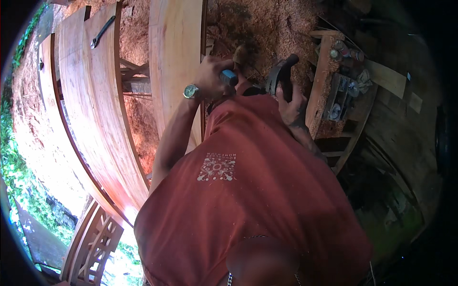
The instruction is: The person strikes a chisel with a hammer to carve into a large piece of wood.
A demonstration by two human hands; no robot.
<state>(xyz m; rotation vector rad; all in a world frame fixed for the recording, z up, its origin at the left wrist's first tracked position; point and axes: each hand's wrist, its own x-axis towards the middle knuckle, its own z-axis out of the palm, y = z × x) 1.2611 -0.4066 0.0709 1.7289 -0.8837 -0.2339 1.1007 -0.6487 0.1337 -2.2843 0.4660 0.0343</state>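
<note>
My left hand (pixel 214 76), with a watch (pixel 191 91) on its wrist, is closed around a tool with a blue handle (pixel 229 77). Its working end is hidden, so I cannot tell its kind. This hand is beside the long edge of a pale wooden board (pixel 174 57). To the right, my right hand (pixel 293 104) grips a dark hammer (pixel 280 74) with its head up near the fingers. Both hands are in front of my red shirt, apart from each other.
Further left lie several long planks (pixel 90 81), with an adjustable wrench (pixel 102 32) on one. Wood shavings (pixel 276 28) cover the ground ahead. On the right, a wooden frame (pixel 320 81) stands beside a shelf with jars (pixel 341 47) and a crumpled cloth (pixel 364 78).
</note>
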